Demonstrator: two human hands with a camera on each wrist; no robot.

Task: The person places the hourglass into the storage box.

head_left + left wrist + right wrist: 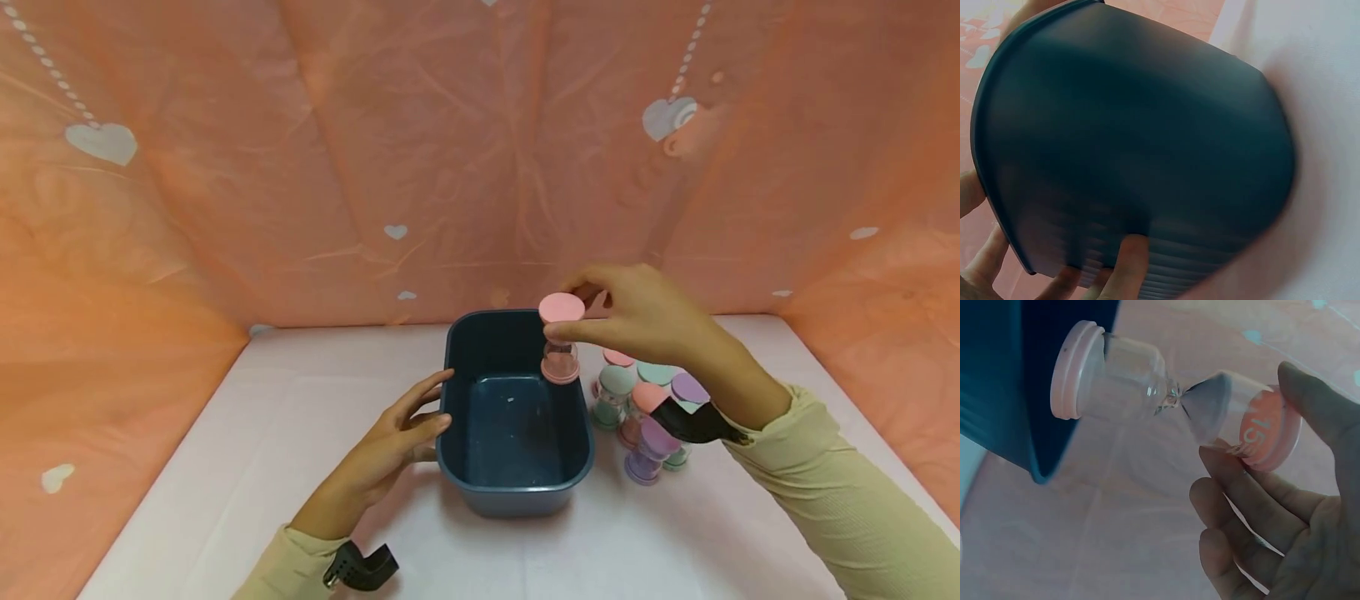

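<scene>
My right hand (637,317) pinches a pink-capped sand timer (561,367) by its top end, over the right rim of a dark blue plastic bin (517,489). In the right wrist view the sand timer (1125,375) shows clear glass bulbs, grey-looking sand, and an orange label with "15". Its far cap overlaps the bin's edge there. My left hand (390,446) rests against the bin's left side with fingers spread and fairly straight. The left wrist view has its fingertips (1132,256) touching the outer wall of the bin (1147,131). The visible bin floor holds only a small light spot.
Right of the bin stand several sand timers in a cluster, among them a purple one (645,454) and a green one (611,396), partly hidden by my right wrist. A white cloth (300,417) covers the table. Behind hangs an orange sheet (465,167) with hearts.
</scene>
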